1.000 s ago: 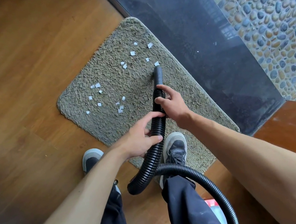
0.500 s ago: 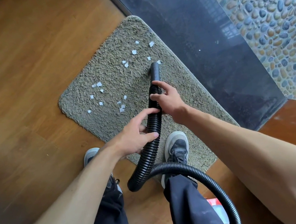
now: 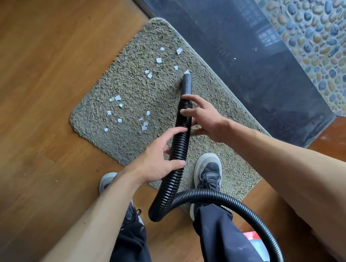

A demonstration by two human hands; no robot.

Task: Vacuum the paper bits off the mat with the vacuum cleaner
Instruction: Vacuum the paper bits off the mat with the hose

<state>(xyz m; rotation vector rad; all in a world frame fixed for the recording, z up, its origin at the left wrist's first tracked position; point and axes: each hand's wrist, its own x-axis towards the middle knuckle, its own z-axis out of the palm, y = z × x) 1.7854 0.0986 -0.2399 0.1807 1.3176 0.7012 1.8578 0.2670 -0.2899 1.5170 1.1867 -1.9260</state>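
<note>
A shaggy grey-green mat [image 3: 130,92] lies on the wooden floor, with several white paper bits [image 3: 117,98] scattered over its left and far parts. A black ribbed vacuum hose [image 3: 180,138] runs up between my hands. Its smooth nozzle [image 3: 187,83] rests on the mat, its tip touching one paper bit [image 3: 186,72]. My right hand [image 3: 207,118] grips the hose just behind the nozzle. My left hand [image 3: 159,158] holds the hose lower down. The hose loops back past my legs to the lower right.
A dark glossy stone strip [image 3: 245,52] borders the mat on the right, with pebble tiling [image 3: 319,19] beyond. My right shoe [image 3: 207,170] stands on the mat's near end; the left shoe [image 3: 107,181] is on the wood floor [image 3: 26,85]. A red and white vacuum body [image 3: 255,242] shows at the bottom.
The nozzle has slid a little farther up the mat and now touches the paper bit at its tip. Both hands kept their hold on the hose.
</note>
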